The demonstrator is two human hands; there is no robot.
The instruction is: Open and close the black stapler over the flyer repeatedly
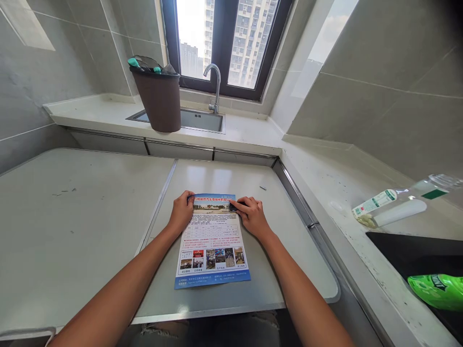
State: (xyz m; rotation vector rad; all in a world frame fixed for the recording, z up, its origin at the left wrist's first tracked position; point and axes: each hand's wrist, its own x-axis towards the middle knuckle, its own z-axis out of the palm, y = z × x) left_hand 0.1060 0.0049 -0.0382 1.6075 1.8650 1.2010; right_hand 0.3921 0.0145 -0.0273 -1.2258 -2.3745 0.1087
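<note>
A printed flyer (212, 241) with red and black Chinese text, rows of small photos and a blue band at its near end lies flat on the white tabletop. My left hand (182, 211) is closed at the flyer's upper left corner, with a bit of something dark showing at its fingertips. At the upper right edge, my right hand (253, 217) has its fingers closed over a small black object (234, 206). Most of that object is hidden beneath the fingers, so its kind cannot be made out.
Beyond the table, a brown bin (159, 103) stands by the sink (202, 119) and its faucet (217, 86). On the right counter lie a clear bottle (430, 185) and a green bottle (439, 290). A small dark scrap (263, 188) rests on the tabletop.
</note>
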